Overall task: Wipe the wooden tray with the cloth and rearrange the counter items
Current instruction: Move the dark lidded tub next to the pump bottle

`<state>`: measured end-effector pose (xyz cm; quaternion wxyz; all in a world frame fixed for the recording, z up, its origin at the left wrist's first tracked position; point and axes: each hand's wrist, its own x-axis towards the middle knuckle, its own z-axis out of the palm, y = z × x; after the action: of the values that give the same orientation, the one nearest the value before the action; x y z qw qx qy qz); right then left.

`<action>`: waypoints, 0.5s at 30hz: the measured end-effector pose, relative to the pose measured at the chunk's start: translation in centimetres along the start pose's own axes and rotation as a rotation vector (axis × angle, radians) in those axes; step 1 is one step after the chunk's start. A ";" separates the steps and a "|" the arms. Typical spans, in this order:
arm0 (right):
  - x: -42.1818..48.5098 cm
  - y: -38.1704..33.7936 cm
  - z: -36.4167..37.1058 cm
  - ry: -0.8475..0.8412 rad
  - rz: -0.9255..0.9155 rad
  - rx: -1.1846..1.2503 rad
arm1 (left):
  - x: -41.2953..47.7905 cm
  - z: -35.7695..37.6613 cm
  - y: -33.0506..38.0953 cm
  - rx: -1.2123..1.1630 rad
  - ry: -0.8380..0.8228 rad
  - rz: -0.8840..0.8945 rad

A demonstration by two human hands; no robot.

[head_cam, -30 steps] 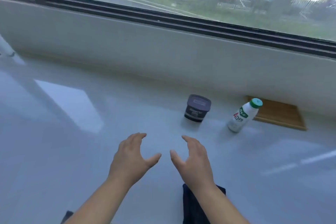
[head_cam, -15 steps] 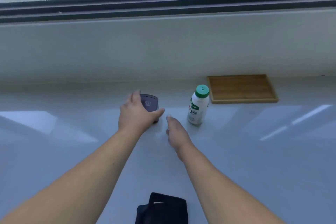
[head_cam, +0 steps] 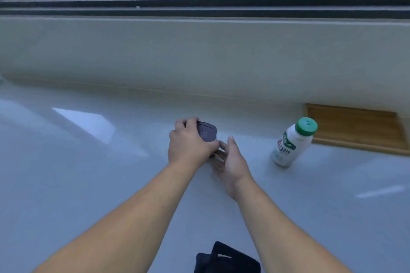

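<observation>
A dark grey jar with a lid (head_cam: pixel 207 132) stands on the pale counter (head_cam: pixel 88 184) near the middle. My left hand (head_cam: pixel 188 144) wraps over its top and left side. My right hand (head_cam: pixel 230 160) rests against the jar's lower right side, fingers spread. A white drink bottle with a green cap (head_cam: pixel 291 143) stands upright to the right. Behind it, against the wall, lies the wooden tray (head_cam: pixel 357 127), bare. A dark folded cloth (head_cam: pixel 226 260) lies at the near edge between my forearms.
A low wall (head_cam: pixel 199 57) runs along the back of the counter under a black window frame (head_cam: pixel 199 4). Glossy counter stretches left and right of my arms.
Both hands reached forward from near the cloth to the jar. My left hand closed over it and my right hand came in against its side. The camera view shifted left.
</observation>
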<state>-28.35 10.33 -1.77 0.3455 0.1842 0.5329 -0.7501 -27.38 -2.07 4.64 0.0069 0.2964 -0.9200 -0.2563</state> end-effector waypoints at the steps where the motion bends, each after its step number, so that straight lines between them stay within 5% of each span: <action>1: -0.2 0.6 1.1 -0.020 0.001 -0.027 | -0.2 -0.8 -1.2 -0.007 0.012 -0.016; 15: -9.8 19.0 29.2 -0.308 0.185 -0.327 | -10.0 -19.0 -32.1 -0.078 0.265 -0.362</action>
<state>-5.31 -17.21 2.40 0.5151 0.0573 0.5693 -0.6382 1.40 -27.65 7.27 0.0930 0.4871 -0.8323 -0.2478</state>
